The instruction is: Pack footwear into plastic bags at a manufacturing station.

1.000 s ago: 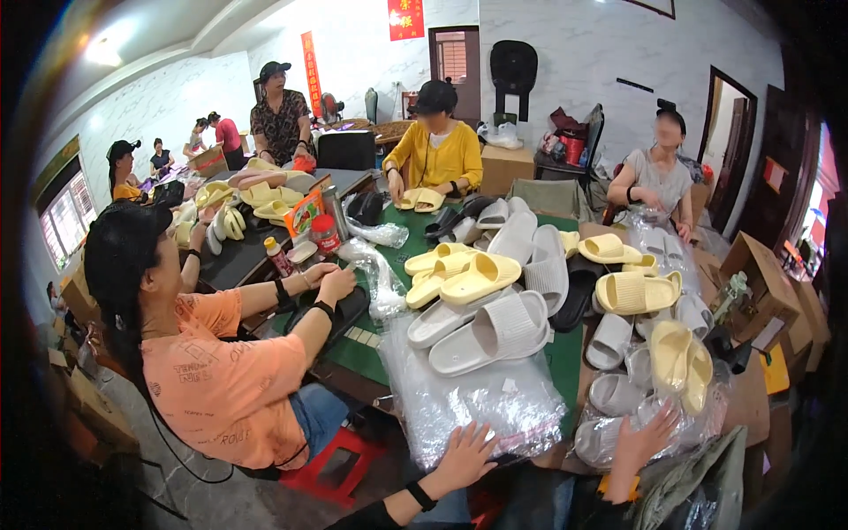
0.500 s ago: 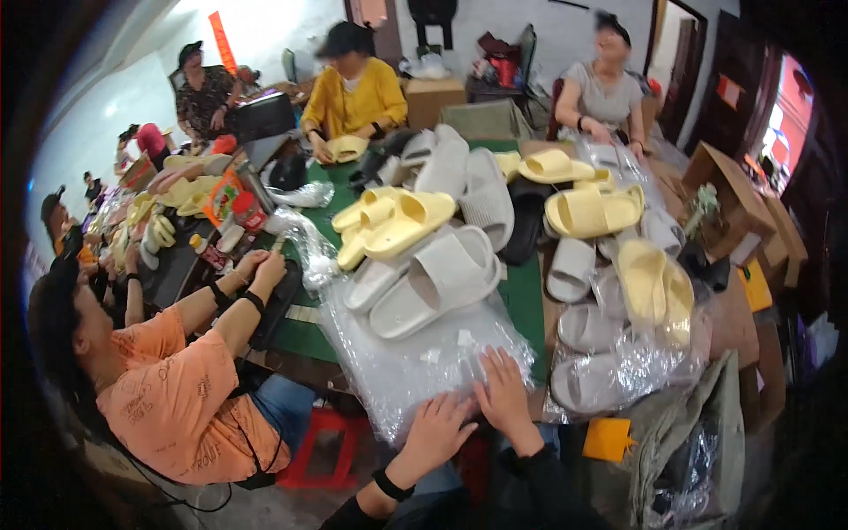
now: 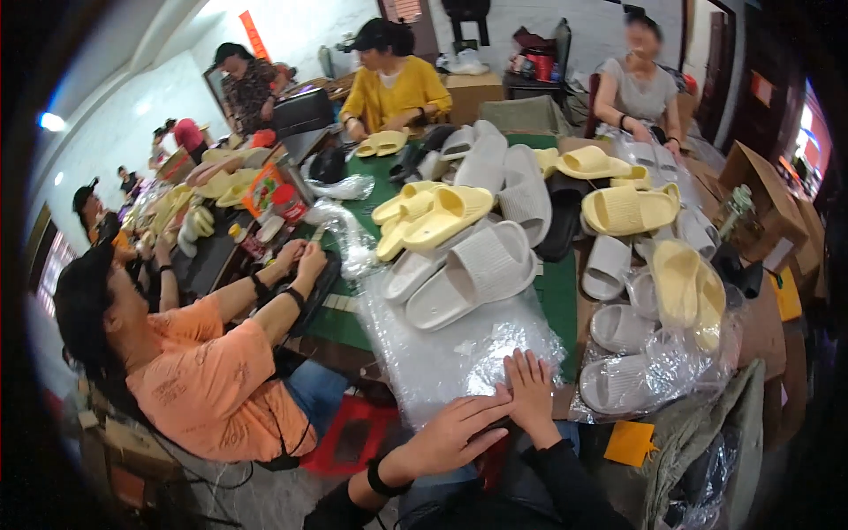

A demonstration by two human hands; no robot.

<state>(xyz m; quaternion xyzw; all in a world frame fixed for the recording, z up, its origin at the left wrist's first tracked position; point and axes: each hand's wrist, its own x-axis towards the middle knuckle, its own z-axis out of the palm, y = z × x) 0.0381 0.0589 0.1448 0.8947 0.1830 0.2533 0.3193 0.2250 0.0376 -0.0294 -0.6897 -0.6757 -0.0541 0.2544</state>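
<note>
My right hand [image 3: 533, 402] lies flat with fingers stretched, on the near right corner of a stack of clear plastic bags [image 3: 424, 367]. Beside it, my left hand [image 3: 458, 435] is held out with straight fingers, its tips meeting the side of the right hand. Neither hand holds anything. On the far part of the bags rests a pair of light grey slide sandals [image 3: 473, 278], one overlapping the other. Yellow slides [image 3: 446, 219] are heaped just behind them, and darker grey slides [image 3: 527, 199] lie farther back.
Grey slides in clear wrapping [image 3: 614, 384] and yellow slides [image 3: 685, 287] crowd the right side. An orange card [image 3: 629, 443] is near a grey-green cloth [image 3: 707, 415]. At left a person in an orange shirt [image 3: 212, 380] works by a red stool [image 3: 353, 433]. Others sit across the green tabletop [image 3: 561, 300].
My left hand has moved right, off the bags and against my right hand. The whole view has shifted, with the scene sitting farther right. The person in yellow has turned their head.
</note>
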